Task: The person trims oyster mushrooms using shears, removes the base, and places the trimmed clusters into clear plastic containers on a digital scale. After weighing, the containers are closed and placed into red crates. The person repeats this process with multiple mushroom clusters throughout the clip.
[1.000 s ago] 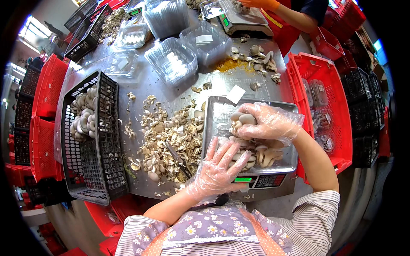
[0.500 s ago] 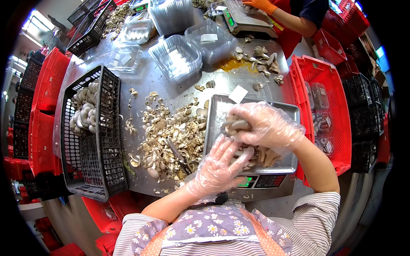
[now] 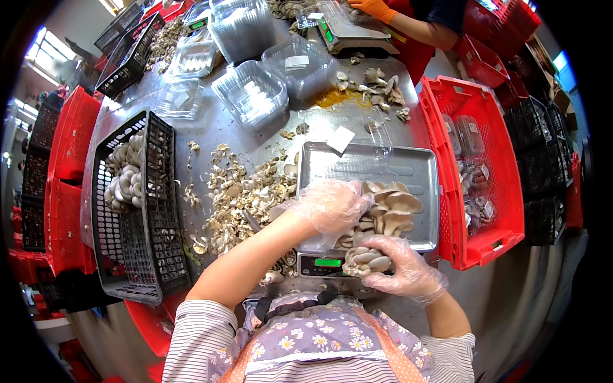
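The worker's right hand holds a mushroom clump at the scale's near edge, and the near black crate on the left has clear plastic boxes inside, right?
Not quite: that black crate holds mushrooms, not clear plastic boxes, as the head view shows. The right hand does hold a mushroom clump at the scale's near edge.

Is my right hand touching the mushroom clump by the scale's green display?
Touching. The head view shows the right hand curled around the mushroom clump, with no gap between them.

Rm over R end of tray (image 3: 418, 175); red crate (image 3: 449, 182) blocks beyond.
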`<state>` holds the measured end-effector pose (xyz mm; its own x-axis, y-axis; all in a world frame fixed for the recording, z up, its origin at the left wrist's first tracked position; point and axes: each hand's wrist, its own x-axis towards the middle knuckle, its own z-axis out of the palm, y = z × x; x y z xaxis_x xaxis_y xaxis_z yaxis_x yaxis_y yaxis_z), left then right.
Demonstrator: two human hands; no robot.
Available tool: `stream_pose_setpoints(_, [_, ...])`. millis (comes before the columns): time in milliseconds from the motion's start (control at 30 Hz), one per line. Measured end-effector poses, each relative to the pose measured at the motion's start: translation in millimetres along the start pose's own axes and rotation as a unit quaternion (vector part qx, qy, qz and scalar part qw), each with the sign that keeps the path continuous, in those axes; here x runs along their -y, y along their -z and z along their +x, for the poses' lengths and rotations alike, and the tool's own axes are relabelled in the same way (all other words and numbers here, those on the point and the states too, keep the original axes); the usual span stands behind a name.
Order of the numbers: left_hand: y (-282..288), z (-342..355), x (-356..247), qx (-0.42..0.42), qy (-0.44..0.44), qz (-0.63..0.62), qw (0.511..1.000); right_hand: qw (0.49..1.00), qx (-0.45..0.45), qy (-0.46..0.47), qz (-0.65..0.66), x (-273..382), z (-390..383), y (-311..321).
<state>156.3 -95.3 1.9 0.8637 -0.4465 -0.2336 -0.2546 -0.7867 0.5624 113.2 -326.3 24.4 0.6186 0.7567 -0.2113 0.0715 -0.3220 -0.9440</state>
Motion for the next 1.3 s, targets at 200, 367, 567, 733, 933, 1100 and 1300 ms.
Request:
stream_pose_setpoints(200, [-18.7, 14.2, 10.9, 0.012, -0.063, 0.082, 0.995, 0.985, -0.126, 0.079, -0.091, -24.0, -8.1, -20.9])
stream_pose_setpoints(367, [1.9, 19.6, 16.8, 0.108, -0.048, -0.033, 0.992, 0.987, -0.157, 0.031, -0.008, -26.8, -15.3, -27.1])
stream_pose_setpoints(567, [5.5, 14.8, 24.7, 0.081, 0.116, -0.297, 0.944, 0.973, -0.167, -0.002, 0.158, -43.3, -26.4, -31.9])
stream_pose_setpoints(733, [2.3, -2.9, 13.8, -0.017, 0.077, -0.315, 0.946, 0.937, -0.134, -0.031, 0.320, -34.6, -28.7, -23.3])
stream_pose_setpoints(933, [-3.0, -13.6, 7.0, -0.070, 0.078, -0.374, 0.921, 0.913, -0.167, 0.029, 0.370, 22.4, 1.4, 31.3])
stream_pose_setpoints(1100, [-8.0, -10.4, 3.5, -0.151, 0.028, -0.366, 0.918, 0.912, -0.180, 0.024, 0.368, 8.9, 65.0, 62.9])
stream_pose_setpoints(1300, [-20.5, -26.1, -2.2, -0.286, -0.165, -0.025, 0.944, 0.947, -0.038, -0.127, 0.292, 10.5, 111.5, 64.0])
